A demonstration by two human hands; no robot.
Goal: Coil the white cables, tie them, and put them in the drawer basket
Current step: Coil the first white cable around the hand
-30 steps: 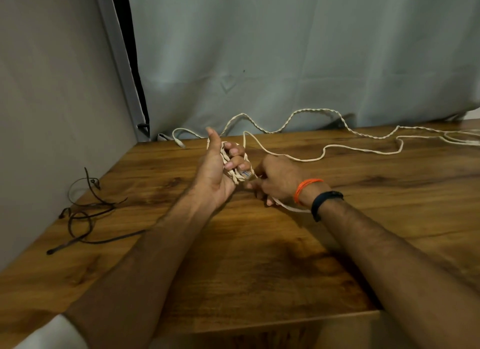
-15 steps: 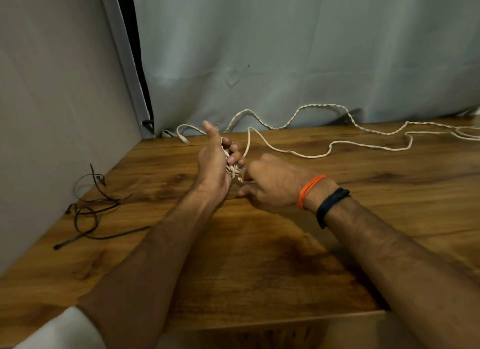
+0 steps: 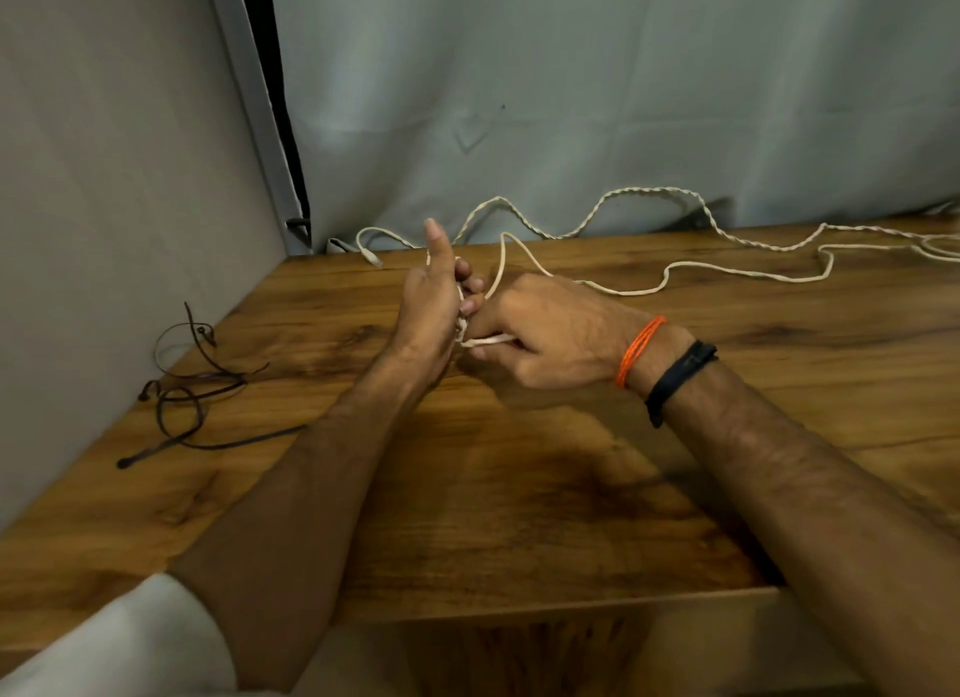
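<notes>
Above the wooden counter (image 3: 519, 488), the left hand (image 3: 431, 307) gripped coiled loops of the white cable (image 3: 670, 268) while the right hand (image 3: 550, 333) pinched a strand beside it, the rest trailing across the counter.

A wooden table (image 3: 519, 488) with a dark-grained brown top carries everything. A white cable (image 3: 727, 275) lies across its far part, running in loose waves from the table's middle toward the far right edge. A second, twisted white cable (image 3: 649, 192) snakes along the table's back edge, and a white plug end (image 3: 371, 257) rests near the far left corner. A tangle of thin black cable (image 3: 192, 384) lies at the table's left edge.
</notes>
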